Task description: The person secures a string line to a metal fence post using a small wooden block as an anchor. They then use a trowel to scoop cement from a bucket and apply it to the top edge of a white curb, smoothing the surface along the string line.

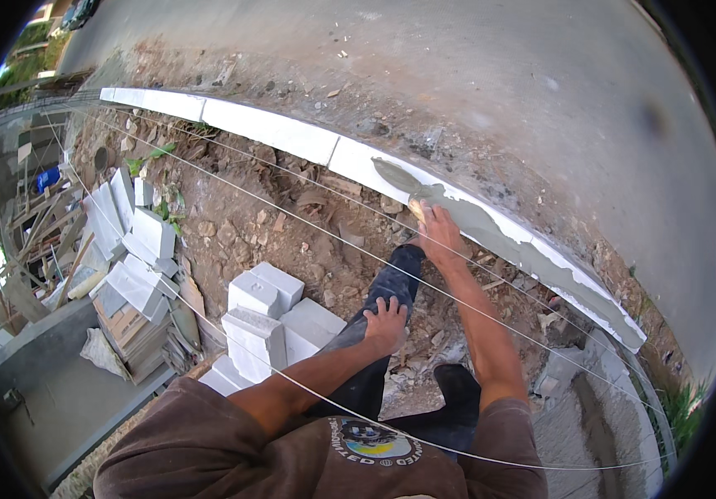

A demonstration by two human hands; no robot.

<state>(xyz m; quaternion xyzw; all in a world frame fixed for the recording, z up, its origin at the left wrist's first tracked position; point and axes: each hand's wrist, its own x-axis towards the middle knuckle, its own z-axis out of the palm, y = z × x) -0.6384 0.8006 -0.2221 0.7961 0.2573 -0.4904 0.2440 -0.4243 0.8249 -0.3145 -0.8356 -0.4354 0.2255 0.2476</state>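
Observation:
My right hand point(444, 237) is closed around the light wooden handle of a trowel point(395, 175). The trowel's grey, mortar-coated blade lies over the top of a long row of white blocks point(271, 129). Wet grey mortar point(491, 226) covers the top of the row from the blade toward its near right end, with white showing along the edges. My left hand point(387, 324) rests on my dark trouser leg near the knee, its fingers spread and nothing in it.
Thin white strings point(291, 206) stretch across the rubble-strewn soil. White blocks point(254, 341) are stacked beside my leg, and more blocks point(146, 237) lie at the left near planks point(133, 333). Grey pavement point(541, 75) runs beyond the row; a concrete slab point(574, 416) lies at lower right.

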